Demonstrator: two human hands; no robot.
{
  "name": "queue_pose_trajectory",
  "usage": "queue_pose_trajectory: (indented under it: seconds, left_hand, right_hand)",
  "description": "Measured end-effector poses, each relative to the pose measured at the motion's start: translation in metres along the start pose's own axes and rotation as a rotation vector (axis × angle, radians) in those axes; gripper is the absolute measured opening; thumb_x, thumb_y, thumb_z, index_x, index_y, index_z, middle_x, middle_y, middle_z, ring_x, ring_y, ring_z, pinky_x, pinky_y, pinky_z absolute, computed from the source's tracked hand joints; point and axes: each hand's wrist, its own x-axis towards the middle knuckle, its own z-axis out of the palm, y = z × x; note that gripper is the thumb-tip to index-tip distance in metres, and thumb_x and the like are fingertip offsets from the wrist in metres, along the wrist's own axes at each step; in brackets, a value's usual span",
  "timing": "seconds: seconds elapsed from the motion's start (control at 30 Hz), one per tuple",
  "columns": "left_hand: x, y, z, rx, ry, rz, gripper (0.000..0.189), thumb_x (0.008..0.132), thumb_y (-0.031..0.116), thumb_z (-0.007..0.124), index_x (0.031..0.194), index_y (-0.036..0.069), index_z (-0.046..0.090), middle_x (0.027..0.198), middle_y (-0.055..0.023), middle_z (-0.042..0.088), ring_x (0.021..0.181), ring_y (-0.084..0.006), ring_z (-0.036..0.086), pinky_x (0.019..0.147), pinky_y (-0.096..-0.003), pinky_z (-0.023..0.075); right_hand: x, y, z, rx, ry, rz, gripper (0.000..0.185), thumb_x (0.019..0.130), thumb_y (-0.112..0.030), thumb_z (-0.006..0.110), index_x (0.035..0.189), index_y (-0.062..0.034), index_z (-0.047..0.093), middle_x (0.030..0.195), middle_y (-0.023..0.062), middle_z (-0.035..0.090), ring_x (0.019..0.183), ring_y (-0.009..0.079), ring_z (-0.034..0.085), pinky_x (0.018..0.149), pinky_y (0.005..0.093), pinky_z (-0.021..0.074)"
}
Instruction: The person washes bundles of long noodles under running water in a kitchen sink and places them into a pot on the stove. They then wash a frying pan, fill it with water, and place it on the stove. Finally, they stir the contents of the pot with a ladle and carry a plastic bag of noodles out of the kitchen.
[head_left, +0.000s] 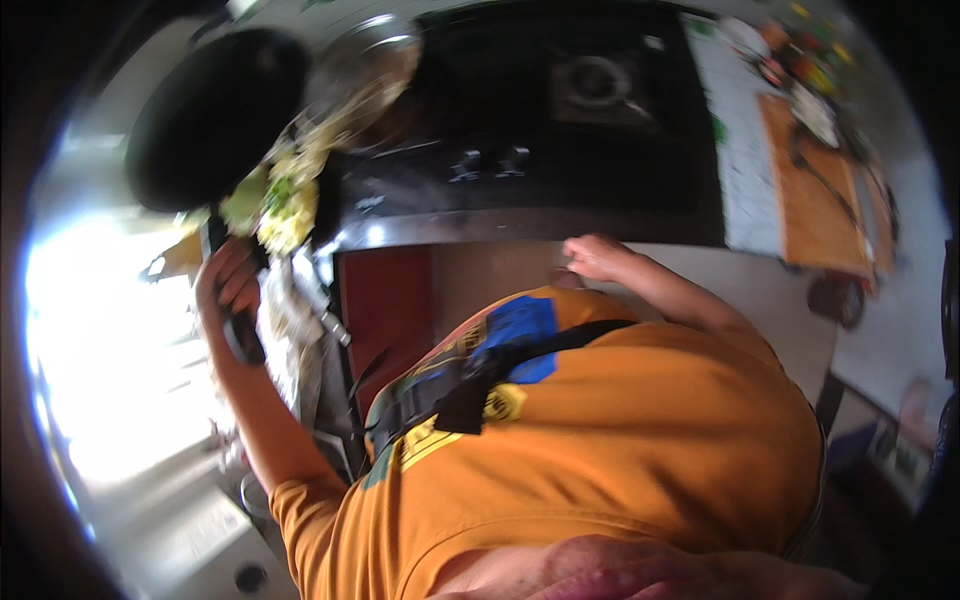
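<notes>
My left hand (229, 277) grips the handle of a dark frying pan (217, 120), raised at the upper left. The pan's broad dark face hides part of what lies behind it. Close beside that hand, pale yellow-green leafy vegetables (289, 214) lie above a crumpled clear plastic bag (289, 322). My right hand (596, 257) hangs at the front edge of the black cooktop (450, 184), its fingers curled and nothing seen in them. Two control knobs (491, 163) sit on the cooktop, with a burner (596, 81) farther back.
A shiny round vessel (371, 64), blurred, stands at the cooktop's left rear. On the right, a wooden cutting board (814, 202) carries a knife (866, 206) and other dark utensils. Colourful items (814, 56) crowd behind it. A red cabinet panel (386, 307) is below the cooktop.
</notes>
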Motion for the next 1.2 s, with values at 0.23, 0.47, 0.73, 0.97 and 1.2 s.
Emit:
queue_pose_trajectory:
  seconds: [0.23,0.47,0.73,0.97,1.2]
  left_hand:
    - [0.006,-0.042,0.022,-0.439,-0.413,-0.011,0.01,0.096,0.003,0.039,0.102,-0.001,0.033,0.065,-0.0028,0.039,0.04,-0.0087,0.041,0.034,-0.0218,0.0334]
    - [0.029,-0.102,0.094,-0.325,-0.652,-0.189,0.014,0.094,0.002,0.044,0.102,0.001,0.033,0.064,-0.0031,0.041,0.042,-0.0087,0.044,0.033,-0.0223,0.0355]
    - [0.118,-0.209,0.185,-0.235,-0.637,-0.452,0.015,0.09,0.006,0.048,0.102,-0.001,0.042,0.062,0.0017,0.04,0.039,-0.0046,0.035,0.035,-0.0214,0.0319]
    - [0.167,-0.291,0.222,-0.155,-0.396,-0.462,0.017,0.084,0.008,0.054,0.096,0.002,0.045,0.062,0.0045,0.038,0.043,-0.0017,0.035,0.039,-0.0175,0.0298]
    - [0.202,-0.33,0.218,-0.321,-0.3,-0.478,0.013,0.087,0.005,0.051,0.098,0.002,0.045,0.064,0.004,0.037,0.043,-0.003,0.032,0.039,-0.0194,0.028]
  right_hand:
    - [-0.072,-0.032,-0.01,-0.047,0.104,0.177,0.03,0.082,-0.017,0.061,0.107,-0.0016,0.059,0.09,0.0185,0.067,0.087,0.0353,0.064,0.076,0.043,0.0499]
    - [-0.154,-0.007,0.034,0.019,0.122,0.349,0.035,0.08,-0.02,0.059,0.11,-0.0019,0.059,0.093,0.0194,0.067,0.086,0.0346,0.064,0.077,0.0423,0.0501]
    - [-0.215,0.087,0.006,0.176,0.594,0.294,0.024,0.085,-0.015,0.061,0.104,-0.0016,0.058,0.084,0.019,0.067,0.075,0.0289,0.066,0.069,0.0364,0.0507]
    - [-0.295,0.196,-0.077,0.172,0.754,0.443,0.024,0.085,-0.017,0.062,0.105,-0.0043,0.057,0.082,0.0178,0.066,0.073,0.0318,0.064,0.067,0.0382,0.0502]
    - [-0.329,0.257,-0.15,0.055,0.917,0.407,0.019,0.085,-0.013,0.063,0.1,-0.0027,0.058,0.077,0.0152,0.064,0.069,0.029,0.063,0.064,0.036,0.0489]
